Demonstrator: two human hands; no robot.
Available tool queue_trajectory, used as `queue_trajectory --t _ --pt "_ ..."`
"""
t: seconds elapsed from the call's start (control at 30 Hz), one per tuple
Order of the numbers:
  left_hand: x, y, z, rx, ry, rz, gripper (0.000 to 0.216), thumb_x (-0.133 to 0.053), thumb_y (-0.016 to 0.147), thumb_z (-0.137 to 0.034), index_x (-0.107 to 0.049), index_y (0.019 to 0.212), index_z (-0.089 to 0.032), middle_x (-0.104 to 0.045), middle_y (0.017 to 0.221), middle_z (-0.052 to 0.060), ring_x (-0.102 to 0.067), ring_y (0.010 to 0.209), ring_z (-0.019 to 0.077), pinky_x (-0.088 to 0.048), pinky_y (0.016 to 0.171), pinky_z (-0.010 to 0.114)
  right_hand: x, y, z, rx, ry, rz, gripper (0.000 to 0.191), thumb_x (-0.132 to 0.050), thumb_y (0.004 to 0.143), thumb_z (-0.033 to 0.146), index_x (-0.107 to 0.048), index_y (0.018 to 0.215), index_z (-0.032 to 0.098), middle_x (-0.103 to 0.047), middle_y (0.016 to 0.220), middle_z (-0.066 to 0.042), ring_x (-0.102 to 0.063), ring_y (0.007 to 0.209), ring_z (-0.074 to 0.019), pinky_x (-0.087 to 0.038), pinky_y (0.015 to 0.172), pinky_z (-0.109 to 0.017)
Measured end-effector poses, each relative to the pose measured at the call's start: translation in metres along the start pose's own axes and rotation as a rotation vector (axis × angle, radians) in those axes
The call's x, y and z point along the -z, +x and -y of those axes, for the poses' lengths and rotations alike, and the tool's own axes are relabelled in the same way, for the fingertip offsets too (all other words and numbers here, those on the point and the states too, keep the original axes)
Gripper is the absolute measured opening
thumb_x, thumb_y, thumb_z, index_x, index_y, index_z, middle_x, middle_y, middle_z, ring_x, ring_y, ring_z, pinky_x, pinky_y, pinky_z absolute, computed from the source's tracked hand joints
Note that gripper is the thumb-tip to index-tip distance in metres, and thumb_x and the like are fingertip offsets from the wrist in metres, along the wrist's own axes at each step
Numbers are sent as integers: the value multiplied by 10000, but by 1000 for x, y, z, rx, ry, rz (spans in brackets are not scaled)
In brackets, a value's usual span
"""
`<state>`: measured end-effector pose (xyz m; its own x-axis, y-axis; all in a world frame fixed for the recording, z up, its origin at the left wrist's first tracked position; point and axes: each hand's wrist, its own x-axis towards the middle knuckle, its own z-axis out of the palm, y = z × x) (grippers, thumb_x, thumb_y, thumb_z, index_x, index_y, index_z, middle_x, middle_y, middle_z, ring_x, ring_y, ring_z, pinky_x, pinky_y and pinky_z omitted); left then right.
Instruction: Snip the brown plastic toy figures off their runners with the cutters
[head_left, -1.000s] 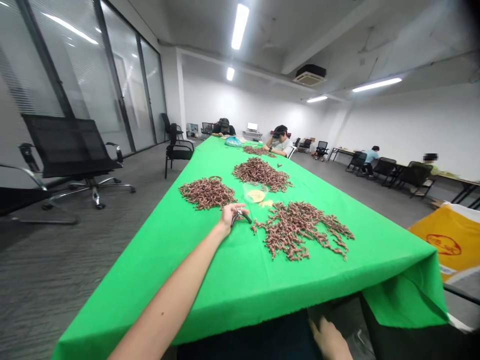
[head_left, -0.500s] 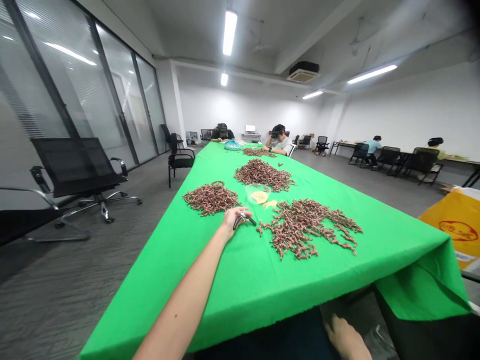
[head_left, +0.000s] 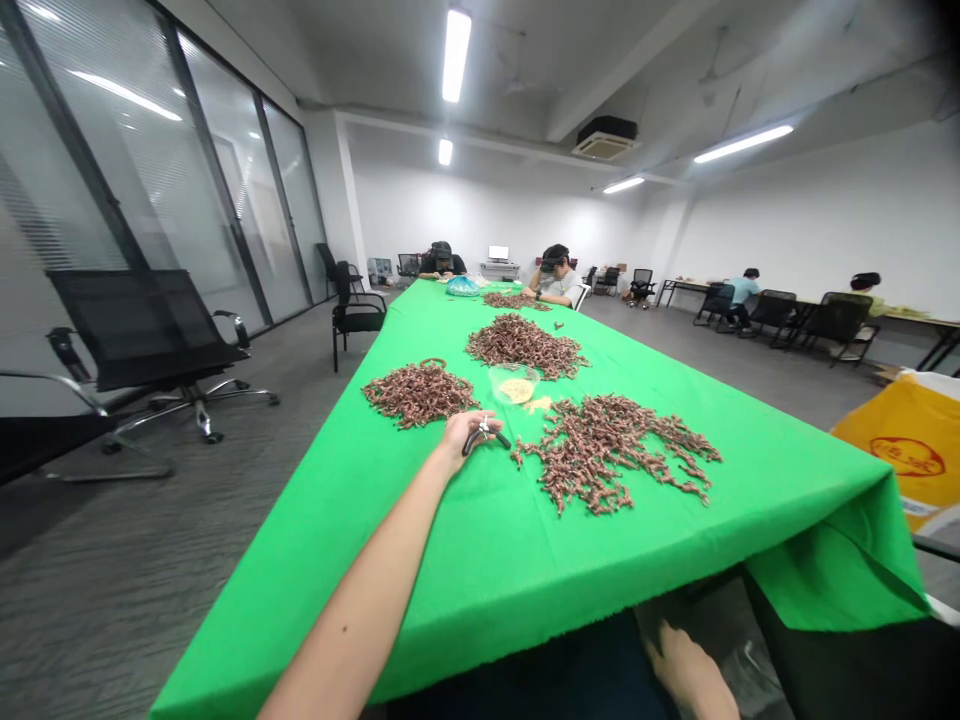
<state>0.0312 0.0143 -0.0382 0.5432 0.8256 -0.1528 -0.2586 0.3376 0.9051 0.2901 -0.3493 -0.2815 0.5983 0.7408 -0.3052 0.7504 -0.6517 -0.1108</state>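
My left hand [head_left: 456, 440] is closed around a small pair of pliers [head_left: 484, 431] with black handles and a metal head. The handles are spread apart. Hand and pliers are just above or on the green cloth; I cannot tell which. Right of the pliers lies a loose heap of small reddish-brown twisted pieces [head_left: 607, 450], its nearest bits close to a handle tip. Behind my left hand is a clear bowl [head_left: 515, 384] with pale yellow bits in it. Below the table's front edge, my right hand [head_left: 690, 668] rests by my lap, its fingers mostly hidden.
Two more heaps of brown pieces, a left heap [head_left: 418, 394] and a middle heap [head_left: 525, 346], lie on the green tablecloth [head_left: 465, 580]. Pale crumbs [head_left: 537, 405] lie beside the bowl. Two people sit at the far end near a blue bag [head_left: 463, 287]. A yellow bag [head_left: 896, 430] stands right.
The whole view has shifted slightly, with the scene a little further left and up. My left hand still holds the pliers in the same place, and my right hand stays low.
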Motion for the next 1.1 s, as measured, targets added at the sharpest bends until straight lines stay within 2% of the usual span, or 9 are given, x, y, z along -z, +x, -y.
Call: queue_trajectory --t 0.57,1.1 --pt "-9 0 -2 75 1 -85 330 -595 944 -328 -584 1211 -135 -617 1190 110 -637 1002 225 -557 843 419 -3 2 -4 11 -50 15 442 -402 954 265 -582 1317 88 -667 1173 -234 -669 1074 -339 -510 926 -439" --pt "-8 -4 -8 107 -43 -79 284 -564 961 -301 -590 1184 -128 -640 1123 96 -651 932 200 -570 787 379 -2 0 -4 31 -83 26 463 -360 984 295 -539 1336 52 -654 1182 -252 -673 1069 -335 -510 906 -438"
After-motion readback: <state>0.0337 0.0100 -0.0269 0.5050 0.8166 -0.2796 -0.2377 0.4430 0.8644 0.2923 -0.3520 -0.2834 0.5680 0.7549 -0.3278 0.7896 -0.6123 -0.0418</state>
